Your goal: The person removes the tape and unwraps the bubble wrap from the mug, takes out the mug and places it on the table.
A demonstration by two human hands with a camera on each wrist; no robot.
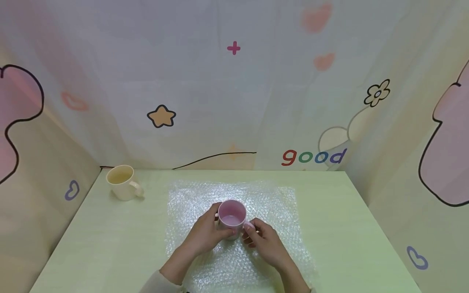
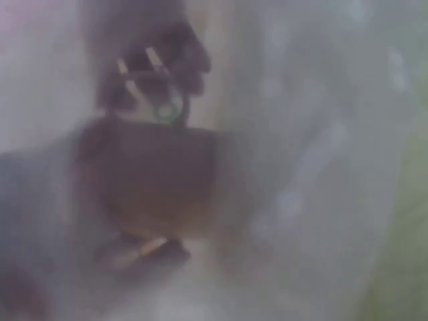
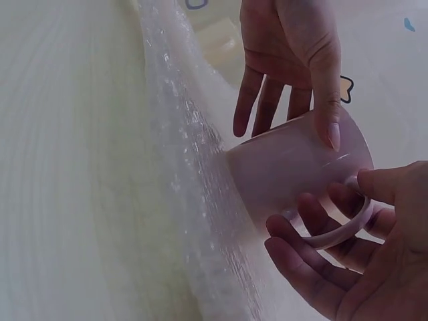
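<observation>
A pink mug point(image 1: 232, 215) is upright on a sheet of bubble wrap point(image 1: 271, 205) in the middle of the head view. My left hand point(image 1: 206, 232) holds the mug's left side, its thumb across the near wall and its fingers round the far side. At the right, my right hand point(image 1: 266, 243) pinches the mug's handle point(image 3: 341, 231), thumb on top and fingers curled by the loop. The right wrist view shows both hands on the mug, with its base against the bubble wrap. Blur hides most detail in the left wrist view.
A cream-yellow mug point(image 1: 124, 188) stands at the table's back left corner, handle towards the right. The pale green table point(image 1: 337, 228) extends on both sides of the bubble wrap. Printed curtains point(image 1: 205, 81) enclose the back and sides.
</observation>
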